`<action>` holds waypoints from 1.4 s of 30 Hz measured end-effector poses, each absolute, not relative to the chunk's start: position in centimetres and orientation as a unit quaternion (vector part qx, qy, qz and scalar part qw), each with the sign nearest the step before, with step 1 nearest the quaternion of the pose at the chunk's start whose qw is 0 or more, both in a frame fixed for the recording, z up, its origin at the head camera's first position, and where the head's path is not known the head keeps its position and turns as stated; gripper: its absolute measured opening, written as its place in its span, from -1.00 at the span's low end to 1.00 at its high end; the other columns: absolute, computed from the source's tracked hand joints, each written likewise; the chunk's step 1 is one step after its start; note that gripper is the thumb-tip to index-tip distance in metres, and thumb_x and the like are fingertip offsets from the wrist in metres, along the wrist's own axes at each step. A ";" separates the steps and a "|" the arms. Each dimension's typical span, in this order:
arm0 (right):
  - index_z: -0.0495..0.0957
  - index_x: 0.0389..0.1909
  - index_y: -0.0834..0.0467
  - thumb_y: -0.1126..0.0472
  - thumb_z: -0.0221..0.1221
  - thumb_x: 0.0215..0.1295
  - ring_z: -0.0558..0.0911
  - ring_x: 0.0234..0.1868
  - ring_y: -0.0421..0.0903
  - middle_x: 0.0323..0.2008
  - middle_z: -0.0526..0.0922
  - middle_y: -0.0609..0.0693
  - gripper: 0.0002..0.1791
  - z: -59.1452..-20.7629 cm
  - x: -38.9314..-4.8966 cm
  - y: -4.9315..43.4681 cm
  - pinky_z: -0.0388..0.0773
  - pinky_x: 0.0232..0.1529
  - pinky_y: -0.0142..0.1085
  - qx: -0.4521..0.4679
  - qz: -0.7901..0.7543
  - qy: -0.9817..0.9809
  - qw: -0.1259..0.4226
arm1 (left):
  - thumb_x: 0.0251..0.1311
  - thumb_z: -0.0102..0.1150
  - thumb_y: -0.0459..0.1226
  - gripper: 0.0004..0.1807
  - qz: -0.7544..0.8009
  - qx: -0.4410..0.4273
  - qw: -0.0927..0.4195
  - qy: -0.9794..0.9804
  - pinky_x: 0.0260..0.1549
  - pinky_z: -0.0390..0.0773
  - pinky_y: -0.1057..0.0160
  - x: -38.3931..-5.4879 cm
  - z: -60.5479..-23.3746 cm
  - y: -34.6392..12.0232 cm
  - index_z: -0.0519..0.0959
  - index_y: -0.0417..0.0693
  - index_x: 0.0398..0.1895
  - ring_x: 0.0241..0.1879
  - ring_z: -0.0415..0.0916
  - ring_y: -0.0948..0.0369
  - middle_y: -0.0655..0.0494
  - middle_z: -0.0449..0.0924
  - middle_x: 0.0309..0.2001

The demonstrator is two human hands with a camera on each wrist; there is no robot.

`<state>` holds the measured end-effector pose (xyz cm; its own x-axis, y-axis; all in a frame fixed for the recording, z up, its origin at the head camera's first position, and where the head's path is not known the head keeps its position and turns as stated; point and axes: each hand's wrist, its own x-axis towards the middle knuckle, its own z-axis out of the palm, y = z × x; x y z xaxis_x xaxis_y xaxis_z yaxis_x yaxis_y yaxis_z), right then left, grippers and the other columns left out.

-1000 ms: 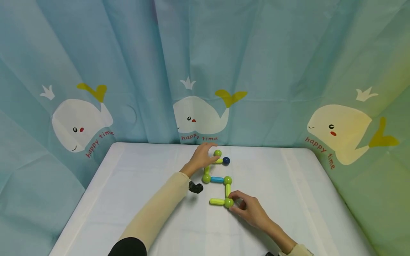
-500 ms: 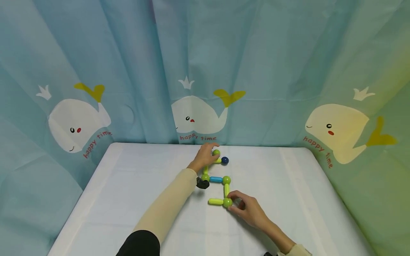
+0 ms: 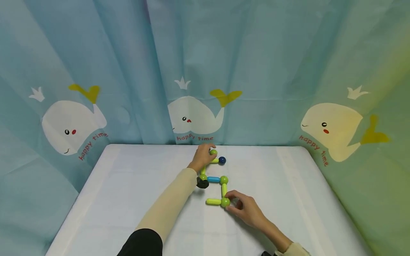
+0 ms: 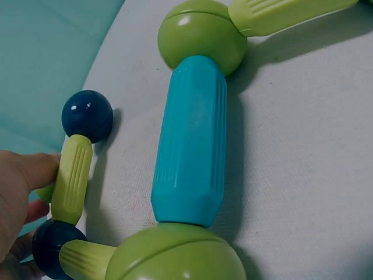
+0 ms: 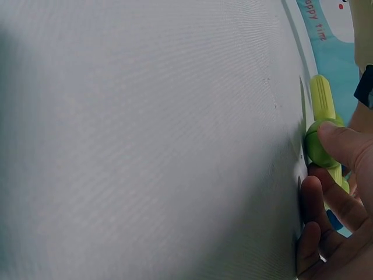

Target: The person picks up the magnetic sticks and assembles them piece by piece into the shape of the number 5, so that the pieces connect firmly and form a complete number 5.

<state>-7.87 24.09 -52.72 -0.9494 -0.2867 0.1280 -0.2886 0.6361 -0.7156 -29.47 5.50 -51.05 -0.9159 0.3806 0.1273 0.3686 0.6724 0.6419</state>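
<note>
A chain of magnetic rods and balls lies in an S shape on the table. Its far end has a green ball [image 3: 213,152], pinched between thumb and finger of my left hand [image 3: 201,157]. Close by are a dark blue ball [image 3: 222,160] and a second dark blue ball [image 4: 49,248] at the corner, under the left fingers. A blue rod [image 3: 213,179] joins two green balls mid-chain. My right hand [image 3: 248,210] holds the near corner's green ball [image 3: 225,202] between thumb and forefinger. From that ball a yellow-green rod [image 3: 213,201] points left.
The white-covered table [image 3: 128,192] ends at a blue-green curtain [image 3: 272,71] printed with whales. A black wrist camera [image 3: 202,183] under my left wrist overlaps the chain's left bend in the head view.
My left forearm and its wrist camera have swung rightward, closer to the chain's left bend. Both hands stay at the same balls. The head view has shifted slightly.
</note>
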 end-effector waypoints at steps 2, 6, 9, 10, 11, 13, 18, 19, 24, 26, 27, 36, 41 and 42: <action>0.62 0.03 -0.01 0.24 0.45 0.22 0.51 -0.48 -0.34 -0.11 0.73 -0.08 -0.63 -52.8 -8.0 23.9 0.52 -0.42 -0.39 0.164 0.398 -0.903 0.000 | 0.32 0.35 -0.30 -0.68 0.349 0.199 0.003 0.916 0.18 0.50 0.01 -29.7 -51.3 5.3 0.67 -0.14 0.12 0.18 0.51 -0.01 -0.10 0.63 0.13; 0.62 0.03 -0.01 0.25 0.44 0.22 0.50 -0.48 -0.34 -0.12 0.73 -0.08 -0.63 -52.9 -8.1 23.6 0.51 -0.42 -0.40 0.171 0.401 -0.900 0.001 | 0.32 0.34 -0.34 -0.71 0.351 0.190 0.005 0.917 0.10 0.54 0.06 -30.0 -51.5 5.0 0.69 -0.16 0.08 0.08 0.52 0.05 -0.09 0.64 0.09; 0.62 0.02 -0.02 0.25 0.45 0.22 0.50 -0.48 -0.34 -0.12 0.73 -0.09 -0.63 -52.9 -8.1 23.5 0.51 -0.43 -0.40 0.173 0.401 -0.899 0.006 | 0.31 0.34 -0.34 -0.71 0.355 0.188 0.008 0.916 0.08 0.55 0.09 -30.0 -51.5 5.0 0.69 -0.18 0.08 0.04 0.52 0.07 -0.09 0.65 0.09; 0.62 0.02 -0.02 0.25 0.45 0.22 0.50 -0.48 -0.34 -0.12 0.73 -0.09 -0.63 -52.9 -8.1 23.5 0.51 -0.42 -0.40 0.173 0.401 -0.900 0.006 | 0.31 0.35 -0.34 -0.71 0.356 0.187 0.009 0.915 0.07 0.56 0.10 -30.0 -51.5 5.0 0.69 -0.18 0.08 0.04 0.52 0.08 -0.09 0.65 0.09; 0.62 0.02 -0.02 0.25 0.45 0.22 0.50 -0.48 -0.34 -0.11 0.73 -0.09 -0.63 -52.9 -8.1 23.6 0.51 -0.42 -0.40 0.173 0.400 -0.900 0.007 | 0.31 0.35 -0.34 -0.71 0.358 0.186 0.010 0.915 0.07 0.56 0.10 -30.0 -51.5 5.0 0.68 -0.18 0.08 0.03 0.52 0.08 -0.08 0.65 0.09; 0.62 0.03 -0.02 0.25 0.45 0.22 0.51 -0.48 -0.34 -0.11 0.73 -0.09 -0.62 -52.9 -8.1 23.6 0.52 -0.42 -0.39 0.174 0.400 -0.900 0.007 | 0.30 0.36 -0.34 -0.71 0.358 0.185 0.007 0.915 0.07 0.56 0.11 -30.1 -51.6 5.0 0.69 -0.17 0.07 0.03 0.52 0.10 -0.07 0.66 0.09; 0.62 0.03 -0.01 0.25 0.45 0.22 0.51 -0.48 -0.34 -0.11 0.73 -0.08 -0.62 -52.9 -8.1 23.6 0.52 -0.42 -0.39 0.174 0.399 -0.900 0.007 | 0.28 0.37 -0.36 -0.71 0.362 0.195 -0.002 0.912 0.03 0.57 0.13 -30.2 -51.5 4.7 0.69 -0.17 0.05 0.01 0.54 0.09 -0.07 0.67 0.06; 0.62 0.03 -0.01 0.25 0.45 0.22 0.51 -0.47 -0.34 -0.11 0.73 -0.08 -0.62 -52.9 -8.1 23.6 0.52 -0.42 -0.39 0.174 0.399 -0.900 0.006 | 0.27 0.36 -0.37 -0.71 0.362 0.199 -0.005 0.911 0.02 0.58 0.14 -30.1 -51.5 4.6 0.69 -0.18 0.05 0.01 0.54 0.09 -0.08 0.67 0.06; 0.62 0.04 0.00 0.24 0.44 0.23 0.52 -0.47 -0.35 -0.10 0.72 -0.08 -0.63 -52.8 -8.1 23.8 0.54 -0.41 -0.39 0.175 0.396 -0.901 0.003 | 0.24 0.31 -0.43 -0.69 0.382 0.232 -0.018 0.895 -0.02 0.63 0.15 -29.8 -50.8 4.1 0.68 -0.27 0.05 0.00 0.60 0.03 -0.14 0.68 0.02; 0.62 0.04 0.00 0.24 0.44 0.23 0.52 -0.46 -0.34 -0.10 0.73 -0.08 -0.63 -52.8 -8.1 23.9 0.54 -0.40 -0.39 0.175 0.396 -0.901 0.003 | 0.23 0.31 -0.44 -0.68 0.393 0.243 -0.015 0.887 -0.03 0.64 0.12 -29.6 -50.2 3.7 0.67 -0.28 0.06 -0.02 0.63 0.01 -0.14 0.69 0.01; 0.62 0.04 0.00 0.24 0.44 0.23 0.53 -0.46 -0.34 -0.10 0.73 -0.08 -0.63 -52.8 -8.1 23.9 0.54 -0.40 -0.39 0.175 0.397 -0.901 0.002 | 0.23 0.31 -0.44 -0.69 0.396 0.249 -0.016 0.884 -0.04 0.64 0.12 -29.6 -50.0 3.5 0.68 -0.27 0.05 -0.03 0.63 0.00 -0.13 0.69 0.00; 0.62 0.04 0.00 0.21 0.44 0.25 0.53 -0.45 -0.32 -0.10 0.72 -0.08 -0.64 -52.8 -8.1 24.1 0.54 -0.40 -0.39 0.167 0.396 -0.903 -0.008 | 0.22 0.40 -0.41 -0.72 0.400 0.301 -0.043 0.864 -0.02 0.66 0.07 -28.5 -48.2 0.9 0.68 -0.15 0.00 -0.07 0.66 0.06 0.00 0.70 -0.03; 0.62 0.04 -0.02 0.21 0.44 0.25 0.53 -0.45 -0.32 -0.10 0.72 -0.09 -0.64 -52.7 -7.9 24.2 0.54 -0.39 -0.39 0.162 0.394 -0.905 -0.008 | 0.20 0.43 -0.38 -0.73 0.396 0.319 -0.062 0.859 -0.08 0.67 0.12 -27.1 -47.8 -0.9 0.69 -0.12 -0.03 -0.13 0.68 0.11 0.04 0.71 -0.05; 0.62 0.04 -0.02 0.21 0.44 0.25 0.53 -0.44 -0.32 -0.10 0.72 -0.09 -0.64 -52.7 -7.9 24.2 0.54 -0.39 -0.39 0.161 0.393 -0.905 -0.008 | 0.19 0.44 -0.37 -0.73 0.395 0.323 -0.064 0.858 -0.10 0.68 0.12 -26.7 -47.7 -1.3 0.70 -0.12 -0.03 -0.14 0.69 0.12 0.05 0.71 -0.06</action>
